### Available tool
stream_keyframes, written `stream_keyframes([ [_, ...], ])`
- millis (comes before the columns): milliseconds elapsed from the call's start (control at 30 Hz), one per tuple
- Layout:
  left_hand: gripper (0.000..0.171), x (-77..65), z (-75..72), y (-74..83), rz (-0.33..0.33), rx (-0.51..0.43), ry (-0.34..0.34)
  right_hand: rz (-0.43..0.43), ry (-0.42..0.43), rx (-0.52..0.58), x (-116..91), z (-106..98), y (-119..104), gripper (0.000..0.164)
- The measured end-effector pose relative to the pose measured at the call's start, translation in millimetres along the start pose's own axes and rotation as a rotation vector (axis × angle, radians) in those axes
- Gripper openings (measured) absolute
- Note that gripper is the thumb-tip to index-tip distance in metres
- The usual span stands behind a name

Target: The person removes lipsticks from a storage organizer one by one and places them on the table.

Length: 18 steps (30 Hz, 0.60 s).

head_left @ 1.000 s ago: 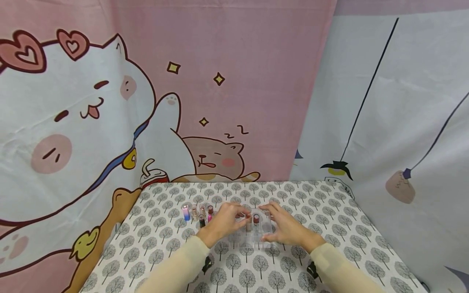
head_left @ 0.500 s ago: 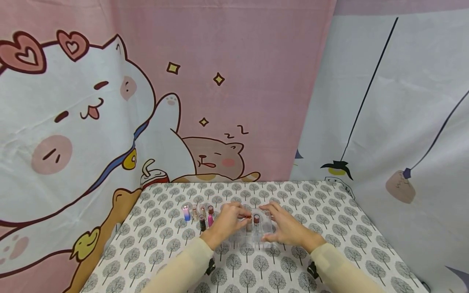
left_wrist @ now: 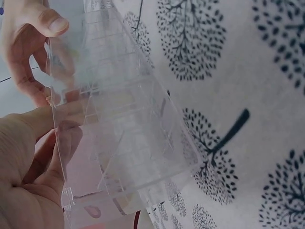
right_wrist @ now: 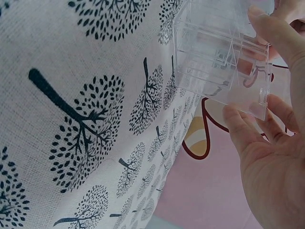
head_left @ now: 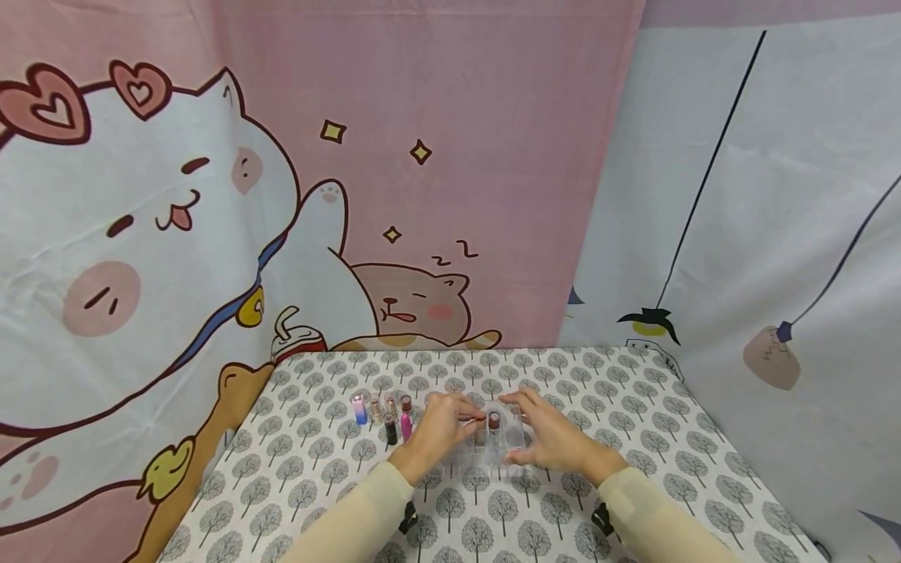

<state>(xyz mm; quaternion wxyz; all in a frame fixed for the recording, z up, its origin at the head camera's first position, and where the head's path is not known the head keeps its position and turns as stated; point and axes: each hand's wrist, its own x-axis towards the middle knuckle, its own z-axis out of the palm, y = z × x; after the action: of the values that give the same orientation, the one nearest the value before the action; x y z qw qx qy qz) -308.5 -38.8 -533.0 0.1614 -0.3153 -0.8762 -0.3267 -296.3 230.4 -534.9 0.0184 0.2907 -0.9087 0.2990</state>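
A clear plastic organizer [head_left: 473, 463] with compartments stands on the table; its walls also fill much of the left wrist view [left_wrist: 128, 133]. My left hand [head_left: 442, 426] reaches over it from the left, thumb and fingers pinching the top of a lipstick [head_left: 481, 436] that stands in a compartment; the fingertips partly cover it. Beside that, a dark-red-topped lipstick [head_left: 494, 421] stands upright in the organizer. My right hand [head_left: 549, 438] grips the organizer's right end, thumb at the front and fingers behind, seen also in the right wrist view [right_wrist: 276, 162].
Left of the organizer stand several lipsticks: a blue-purple one [head_left: 360, 409], a black one [head_left: 390, 430], a bright pink one [head_left: 406, 424], and others behind. A tree-print cloth [head_left: 296, 469] covers the table. A cartoon-print curtain [head_left: 493, 156] hangs behind.
My left hand has shifted slightly right, uncovering more of the pink and black lipsticks. The right hand keeps its place on the organizer.
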Motion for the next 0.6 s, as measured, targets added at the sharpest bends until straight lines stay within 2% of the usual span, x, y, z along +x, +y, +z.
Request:
stream_keyframes([
  [300, 0.014, 2.0, 1.0, 1.5, -0.128, -0.092, -0.013, 0.0, -0.001, 0.013, -0.6, -0.7, 1.4, 0.107],
  [600, 0.015, 2.2, 0.4, 3.4, -0.144, -0.116, -0.017, -0.002, 0.005, 0.007, -0.1, 1.0, 4.7, 0.107],
])
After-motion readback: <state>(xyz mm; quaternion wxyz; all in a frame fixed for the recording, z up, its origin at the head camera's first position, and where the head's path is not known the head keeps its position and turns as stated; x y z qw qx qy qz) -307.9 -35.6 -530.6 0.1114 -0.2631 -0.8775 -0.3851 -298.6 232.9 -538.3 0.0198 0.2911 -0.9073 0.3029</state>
